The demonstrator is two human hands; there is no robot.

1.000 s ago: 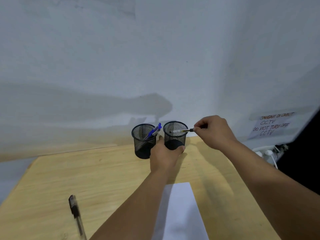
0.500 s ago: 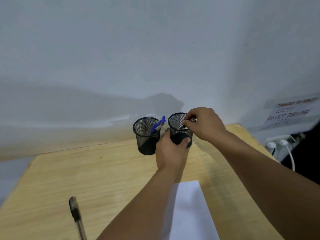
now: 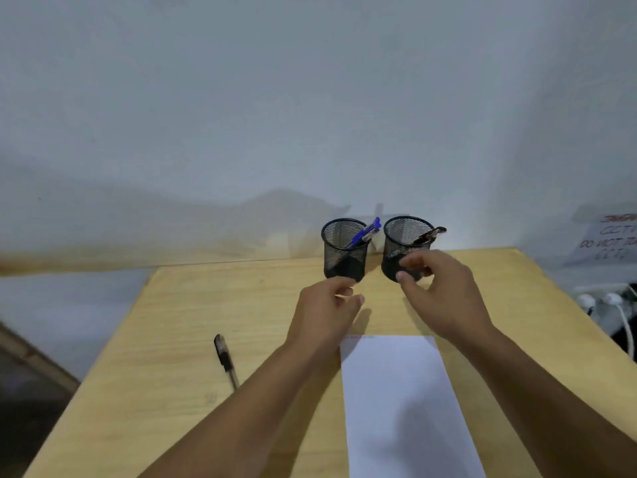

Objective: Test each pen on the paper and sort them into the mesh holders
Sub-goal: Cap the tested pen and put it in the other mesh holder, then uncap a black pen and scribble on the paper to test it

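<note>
A pale wooden bench [image 3: 172,391] with visible grain fills the lower view, set against a plain grey-white wall [image 3: 275,98]. On it, close to the viewer, lies a smooth white sheet of paper [image 3: 403,401], rectangular and flat. At the far edge stand two round black wire mesh holders, upright and just beside each other. The left mesh holder [image 3: 344,260] holds blue pens [image 3: 367,232] leaning against its right rim. The right mesh holder [image 3: 396,243] holds one dark pen [image 3: 429,234] tilted over its right rim. The right hand [image 3: 444,298] hovers in front of that holder, its grip spread and relaxed, pinching nothing. The left hand [image 3: 327,305] hangs above the bench near the left holder, fingers loosely curled, its grip empty. A black capped pen [image 3: 225,360] with a clear barrel lies on the bench left of the paper.
</note>
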